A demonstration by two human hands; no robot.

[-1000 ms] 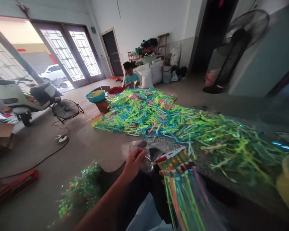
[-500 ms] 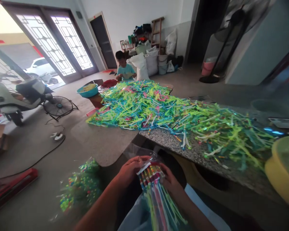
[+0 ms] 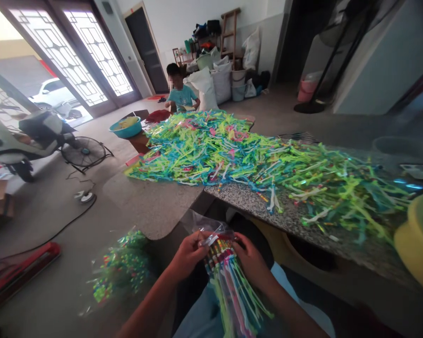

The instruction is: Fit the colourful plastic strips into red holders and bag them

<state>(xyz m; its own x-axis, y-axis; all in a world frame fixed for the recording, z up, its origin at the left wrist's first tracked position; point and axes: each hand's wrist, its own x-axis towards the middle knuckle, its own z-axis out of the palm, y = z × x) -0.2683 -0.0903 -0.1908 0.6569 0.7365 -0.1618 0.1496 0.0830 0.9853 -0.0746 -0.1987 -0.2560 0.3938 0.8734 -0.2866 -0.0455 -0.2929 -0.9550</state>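
At the lower middle of the frame, the left hand [image 3: 188, 256] and the right hand [image 3: 251, 259] both grip the top end of a bundle of thin neon plastic strips with red-and-multicolour caps [image 3: 229, 286], partly sheathed in a clear plastic bag [image 3: 206, 225]. The bundle's long axis runs up and down the frame: capped end toward the speckled granite counter [image 3: 257, 202], loose tails fanning toward the bottom edge over the lap. A sprawling heap of green, blue and pink strips [image 3: 232, 155] covers the counter above.
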